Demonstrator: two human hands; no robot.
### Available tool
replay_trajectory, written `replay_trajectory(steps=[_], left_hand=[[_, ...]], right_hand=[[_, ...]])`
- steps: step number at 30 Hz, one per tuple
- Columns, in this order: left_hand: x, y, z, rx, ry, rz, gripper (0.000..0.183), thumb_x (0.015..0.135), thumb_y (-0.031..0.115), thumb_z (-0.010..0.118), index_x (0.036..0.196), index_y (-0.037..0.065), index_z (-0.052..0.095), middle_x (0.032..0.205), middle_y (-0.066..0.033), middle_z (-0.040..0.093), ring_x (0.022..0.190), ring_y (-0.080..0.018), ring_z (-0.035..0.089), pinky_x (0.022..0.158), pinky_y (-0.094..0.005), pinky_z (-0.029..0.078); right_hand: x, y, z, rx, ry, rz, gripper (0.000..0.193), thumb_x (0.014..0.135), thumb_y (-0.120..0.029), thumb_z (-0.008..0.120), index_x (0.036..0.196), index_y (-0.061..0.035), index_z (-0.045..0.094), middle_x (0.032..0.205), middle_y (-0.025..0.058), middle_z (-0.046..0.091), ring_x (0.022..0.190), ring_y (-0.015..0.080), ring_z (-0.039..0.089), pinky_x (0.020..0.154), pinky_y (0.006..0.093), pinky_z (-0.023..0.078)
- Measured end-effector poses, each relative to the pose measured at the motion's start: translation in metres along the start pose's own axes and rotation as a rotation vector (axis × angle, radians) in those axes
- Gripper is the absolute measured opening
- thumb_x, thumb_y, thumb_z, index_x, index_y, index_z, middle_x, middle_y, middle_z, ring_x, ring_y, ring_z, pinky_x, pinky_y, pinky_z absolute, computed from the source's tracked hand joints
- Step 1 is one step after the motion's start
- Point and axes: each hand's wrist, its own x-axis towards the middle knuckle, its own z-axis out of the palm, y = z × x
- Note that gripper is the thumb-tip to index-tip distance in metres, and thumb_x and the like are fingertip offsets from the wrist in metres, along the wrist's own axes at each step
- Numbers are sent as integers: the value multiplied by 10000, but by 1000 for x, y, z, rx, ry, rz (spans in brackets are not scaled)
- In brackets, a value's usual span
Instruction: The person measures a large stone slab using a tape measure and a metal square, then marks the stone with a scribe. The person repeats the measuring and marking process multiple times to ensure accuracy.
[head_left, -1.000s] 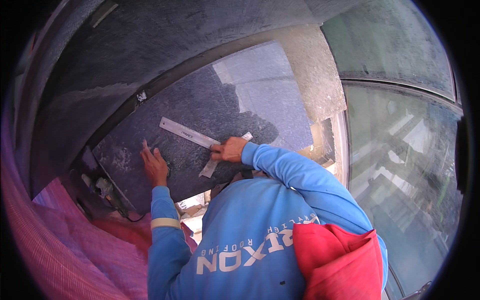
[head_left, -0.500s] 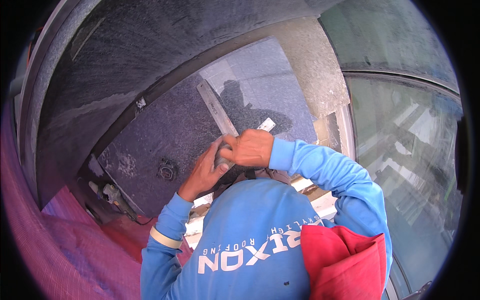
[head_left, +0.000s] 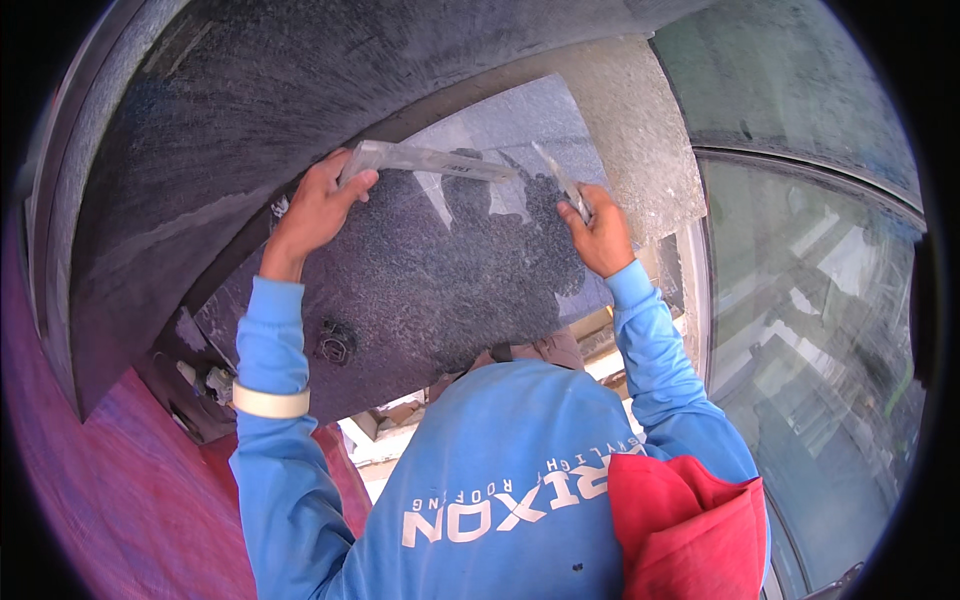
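My left hand (head_left: pixel 312 210) grips the thick end of a metal square (head_left: pixel 430 160), its long flat arm reaching rightward above a grey slab (head_left: pixel 400 260). In my right hand (head_left: pixel 600 230) is a slim grey-white strip (head_left: pixel 562 172), its narrow end pointing up and away from me; its exact kind is unclear. Both hands are raised over the slab, well apart from each other. A dark shadow covers part of the slab's right half.
A dark round fitting (head_left: pixel 335 342) lies at the slab's left. Beyond its near left corner sits a power tool (head_left: pixel 208 382), partly hidden. A tall dark panel (head_left: pixel 250 130) rises at the far left, glass panes (head_left: pixel 810 290) stand right, and reddish sheeting (head_left: pixel 110 480) hangs near left.
My hands, close together over the slab's near edge before, have parted. The left has moved up and left with the metal square lifted off the slab; the right has gone up and right with the strip.
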Motion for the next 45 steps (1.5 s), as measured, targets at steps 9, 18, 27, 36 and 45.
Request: replay_trajectory(steps=[9, 18, 27, 36, 45], left_hand=[[80, -54, 36, 373, 89, -157, 619, 1035, 274, 638, 1550, 6, 423, 1381, -250, 613, 1120, -268, 657, 1030, -408, 492], [107, -96, 94, 797, 382, 213, 496, 1028, 247, 592, 1517, 203, 525, 1291, -153, 633, 1193, -335, 595, 1018, -469, 465], [100, -119, 101, 758, 582, -3, 502, 984, 521, 631, 1414, 263, 651, 1185, -110, 629, 1151, -306, 569, 1020, -483, 395], [97, -123, 106, 818, 672, -33, 526, 952, 547, 641, 1314, 169, 684, 1145, -126, 611, 1143, -312, 557, 1012, -493, 384], [97, -125, 103, 755, 565, -44, 550, 1001, 552, 568, 1431, 214, 618, 1189, -122, 597, 1175, -309, 545, 1037, -484, 367]], right_hand=[[-16, 8, 57, -85, 144, -6, 481, 910, -216, 765, 1338, -42, 636, 1334, 202, 612, 1159, 400, 641, 968, 449, 534], [-29, 3, 106, -130, -179, -54, 602, 873, -304, 808, 1417, -146, 604, 1313, 112, 564, 867, 317, 719, 749, 448, 600], [-41, 6, 119, -114, -204, -107, 633, 820, -146, 806, 1419, -160, 606, 1342, 94, 534, 833, 306, 718, 730, 444, 602], [-52, 3, 128, -118, -207, -168, 612, 810, -146, 816, 1391, -155, 624, 1378, 125, 526, 751, 283, 726, 710, 433, 608], [-63, -9, 105, 96, -116, 31, 529, 980, -193, 662, 1474, -62, 526, 1315, 197, 510, 979, 391, 677, 822, 456, 574]])
